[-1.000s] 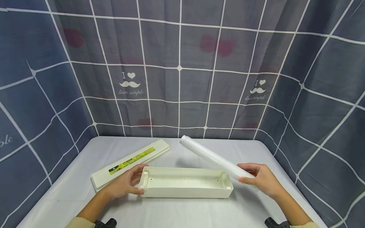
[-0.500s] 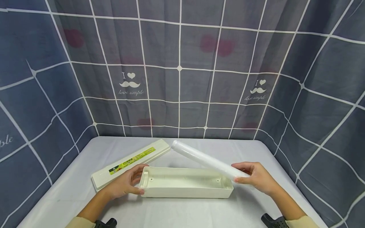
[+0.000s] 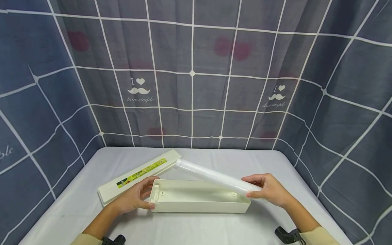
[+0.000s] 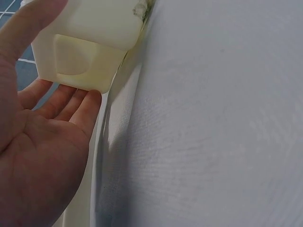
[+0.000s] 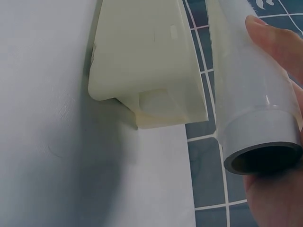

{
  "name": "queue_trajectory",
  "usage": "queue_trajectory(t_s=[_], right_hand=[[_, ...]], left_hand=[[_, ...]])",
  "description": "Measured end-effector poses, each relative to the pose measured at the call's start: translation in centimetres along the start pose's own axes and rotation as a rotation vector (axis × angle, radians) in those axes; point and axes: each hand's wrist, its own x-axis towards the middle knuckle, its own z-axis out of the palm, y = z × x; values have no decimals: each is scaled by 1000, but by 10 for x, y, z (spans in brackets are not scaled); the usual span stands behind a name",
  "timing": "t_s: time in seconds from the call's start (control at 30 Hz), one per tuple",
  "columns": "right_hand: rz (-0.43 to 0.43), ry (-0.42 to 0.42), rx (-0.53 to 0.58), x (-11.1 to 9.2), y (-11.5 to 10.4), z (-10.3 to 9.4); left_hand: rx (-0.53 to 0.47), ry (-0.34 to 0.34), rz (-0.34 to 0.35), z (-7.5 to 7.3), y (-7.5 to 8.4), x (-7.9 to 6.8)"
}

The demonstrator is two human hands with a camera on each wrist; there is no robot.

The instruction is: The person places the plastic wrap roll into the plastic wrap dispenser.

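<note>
Right grip (image 3: 264, 190) pinches roll (image 3: 211, 175); gap to right box edge (image 3: 248, 204).

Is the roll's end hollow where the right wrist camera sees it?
Yes, the roll ends there in a round rim around a dark opening.
</note>
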Motion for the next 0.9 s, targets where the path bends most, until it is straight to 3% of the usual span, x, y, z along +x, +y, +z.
queue_trajectory(t_s=[0.33, 0.63, 0.9], right_hand=[[-58, -48, -40, 11, -5, 5], [-58, -78, -70, 19, -4, 10], [-84, -139, -19, 25, -4, 12]], left_hand=[[10, -8, 2, 0, 0, 0], [6, -16, 17, 0, 2, 0], [-4, -21, 27, -2, 0, 1]])
